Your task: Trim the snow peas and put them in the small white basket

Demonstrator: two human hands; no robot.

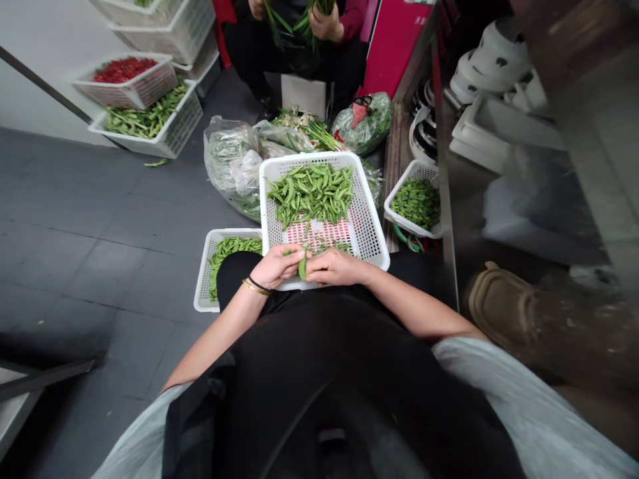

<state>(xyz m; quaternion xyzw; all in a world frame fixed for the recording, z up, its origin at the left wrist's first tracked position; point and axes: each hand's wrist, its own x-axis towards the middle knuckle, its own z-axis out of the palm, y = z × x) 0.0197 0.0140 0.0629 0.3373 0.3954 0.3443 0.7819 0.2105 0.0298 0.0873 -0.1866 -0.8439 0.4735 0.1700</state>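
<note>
Over the near edge of a white perforated basket (372, 229), my two hands meet at one green pea pod (302, 267). The pod points downward between them. My left hand (280, 265) is closed, pinching it from the left, and a bit of green also shows among its fingers. From the right, my right hand (335, 266) is closed with its fingertips on the same pod. A heap of pea pods (312, 189) fills the far part of the basket, and small green scraps (324, 245) lie nearer my hands.
At lower left, a second white basket (202, 286) holds more pods. Bagged greens (232, 156) lie beyond, before a seated person (294, 53) handling green stalks. A basket of leafy greens (417, 203) stands right, beside a metal shelf (444, 166). Stacked baskets (172, 130) stand far left.
</note>
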